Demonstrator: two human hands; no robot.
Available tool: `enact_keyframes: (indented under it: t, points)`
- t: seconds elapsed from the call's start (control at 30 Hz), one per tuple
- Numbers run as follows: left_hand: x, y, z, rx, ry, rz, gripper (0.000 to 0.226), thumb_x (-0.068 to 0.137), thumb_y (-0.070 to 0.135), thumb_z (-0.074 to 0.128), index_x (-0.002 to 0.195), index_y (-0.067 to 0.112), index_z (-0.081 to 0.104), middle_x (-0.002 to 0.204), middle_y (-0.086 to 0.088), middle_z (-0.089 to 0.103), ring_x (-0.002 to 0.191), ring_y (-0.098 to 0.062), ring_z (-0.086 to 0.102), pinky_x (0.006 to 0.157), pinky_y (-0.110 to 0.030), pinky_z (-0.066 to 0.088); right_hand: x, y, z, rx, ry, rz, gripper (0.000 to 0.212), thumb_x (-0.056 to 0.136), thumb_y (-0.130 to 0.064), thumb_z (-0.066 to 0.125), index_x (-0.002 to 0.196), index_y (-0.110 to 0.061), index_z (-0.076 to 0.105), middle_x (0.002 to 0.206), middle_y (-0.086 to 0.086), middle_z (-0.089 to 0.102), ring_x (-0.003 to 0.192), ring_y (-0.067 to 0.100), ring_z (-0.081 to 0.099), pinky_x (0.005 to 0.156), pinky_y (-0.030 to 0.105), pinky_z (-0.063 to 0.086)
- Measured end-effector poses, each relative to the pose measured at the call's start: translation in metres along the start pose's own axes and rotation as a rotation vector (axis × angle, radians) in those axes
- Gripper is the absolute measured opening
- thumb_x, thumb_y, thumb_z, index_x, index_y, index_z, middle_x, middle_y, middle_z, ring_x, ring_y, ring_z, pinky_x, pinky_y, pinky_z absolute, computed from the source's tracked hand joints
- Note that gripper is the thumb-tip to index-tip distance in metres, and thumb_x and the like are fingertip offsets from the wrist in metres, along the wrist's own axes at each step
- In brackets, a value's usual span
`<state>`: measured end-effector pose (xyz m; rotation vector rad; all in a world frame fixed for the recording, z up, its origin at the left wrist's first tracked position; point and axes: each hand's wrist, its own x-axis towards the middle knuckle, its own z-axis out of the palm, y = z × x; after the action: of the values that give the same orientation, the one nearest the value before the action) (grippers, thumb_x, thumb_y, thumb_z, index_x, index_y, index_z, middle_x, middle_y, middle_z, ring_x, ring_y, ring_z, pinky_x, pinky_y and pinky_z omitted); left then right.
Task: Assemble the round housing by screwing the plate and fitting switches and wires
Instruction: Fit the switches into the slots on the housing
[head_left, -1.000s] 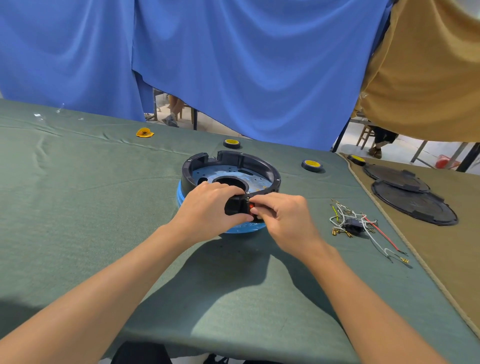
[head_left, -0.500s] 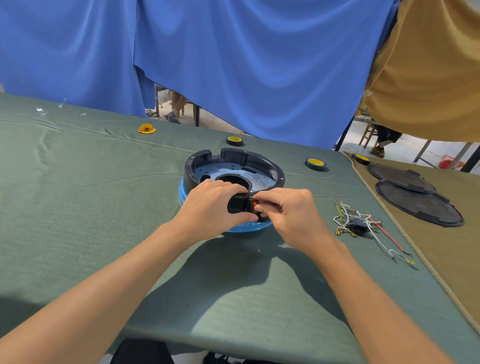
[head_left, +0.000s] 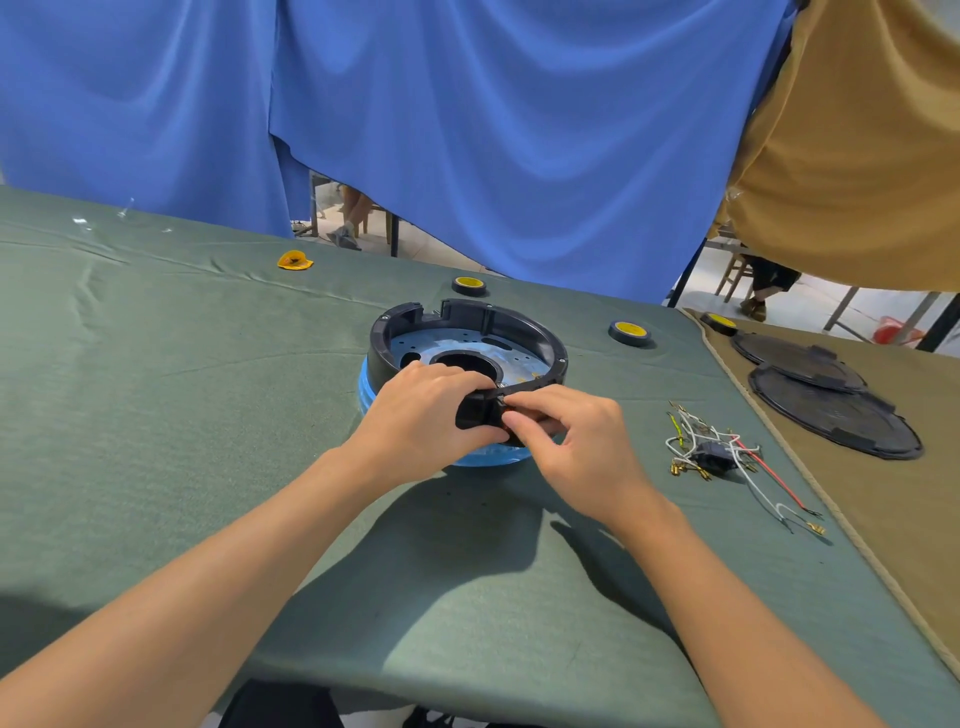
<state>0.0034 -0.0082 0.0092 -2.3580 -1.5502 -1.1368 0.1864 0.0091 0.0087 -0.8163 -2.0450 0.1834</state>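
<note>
"That housing (head_left: 524, 325), is it plastic?"
"Black plastic, smooth, with a dull gloss along the rim. The plate (head_left: 415, 345) inside looks like metal, bluish and faintly shiny."
"And the table cover (head_left: 182, 415)?"
"Green cloth, matt, finely woven, with a few creases. The blue curtain (head_left: 519, 130) is smoother cloth with a soft sheen."
"The wires (head_left: 717, 447)?"
"Glossy plastic sleeves and bright, brassy metal terminals (head_left: 685, 470). The black lids (head_left: 831, 410) look matt and grainy, and the tan cloth (head_left: 909, 499) under them is matt too."

The red face of the switch, seen earlier at 6 o'clock on the round black plastic housing (head_left: 524, 325), is now covered by the curled fingers (head_left: 525, 422) of the right hand (head_left: 576, 441).
</note>
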Motion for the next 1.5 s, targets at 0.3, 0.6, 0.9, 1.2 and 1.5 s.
enact_keyframes:
  t: [0.3, 0.6, 0.9, 1.2, 1.5]
  points:
    - [0.006, 0.0, 0.002, 0.035, -0.04, -0.005, 0.036, 0.083, 0.041, 0.073, 0.107, 0.013, 0.07, 0.093, 0.001, 0.072, 0.086, -0.021, 0.063, 0.079, -0.036, 0.044, -0.011, -0.016, 0.013, -0.245, 0.137, -0.141, 0.008, 0.083, 0.0, 0.069, 0.09, -0.001, 0.073, 0.082, 0.008, 0.072, 0.074, 0.025, 0.065, 0.077, 0.032, 0.049]
    - [0.005, -0.001, -0.002, 0.021, -0.043, -0.011, 0.038, 0.084, 0.042, 0.071, 0.111, 0.016, 0.07, 0.095, 0.002, 0.073, 0.086, -0.019, 0.063, 0.078, -0.034, 0.046, 0.0, -0.025, 0.017, -0.191, 0.093, 0.152, 0.005, 0.084, -0.014, 0.069, 0.082, -0.011, 0.066, 0.074, 0.002, 0.068, 0.069, 0.023, 0.062, 0.067, 0.043, 0.052]
    - [0.003, 0.003, -0.001, 0.022, -0.01, -0.005, 0.033, 0.084, 0.036, 0.071, 0.106, 0.012, 0.071, 0.091, -0.001, 0.074, 0.085, -0.023, 0.064, 0.081, -0.04, 0.046, -0.007, -0.026, 0.024, -0.235, 0.205, 0.062, 0.012, 0.082, -0.008, 0.071, 0.072, -0.007, 0.064, 0.064, 0.004, 0.065, 0.059, 0.022, 0.059, 0.054, 0.036, 0.05]
    - [0.001, 0.003, -0.002, 0.02, -0.018, 0.002, 0.038, 0.083, 0.037, 0.072, 0.112, 0.012, 0.07, 0.096, -0.001, 0.073, 0.089, -0.022, 0.063, 0.083, -0.034, 0.041, -0.017, -0.024, 0.027, -0.215, 0.267, -0.003, 0.008, 0.08, -0.004, 0.074, 0.076, -0.005, 0.067, 0.068, 0.003, 0.066, 0.062, 0.018, 0.059, 0.06, 0.026, 0.045]
    - [0.003, 0.004, -0.006, 0.039, -0.062, -0.009, 0.031, 0.087, 0.035, 0.069, 0.11, 0.014, 0.071, 0.097, -0.001, 0.073, 0.092, -0.022, 0.064, 0.085, -0.04, 0.044, 0.0, -0.027, 0.024, -0.246, 0.154, 0.056, 0.008, 0.082, -0.005, 0.07, 0.074, -0.002, 0.071, 0.067, 0.009, 0.067, 0.062, 0.027, 0.06, 0.059, 0.035, 0.047]
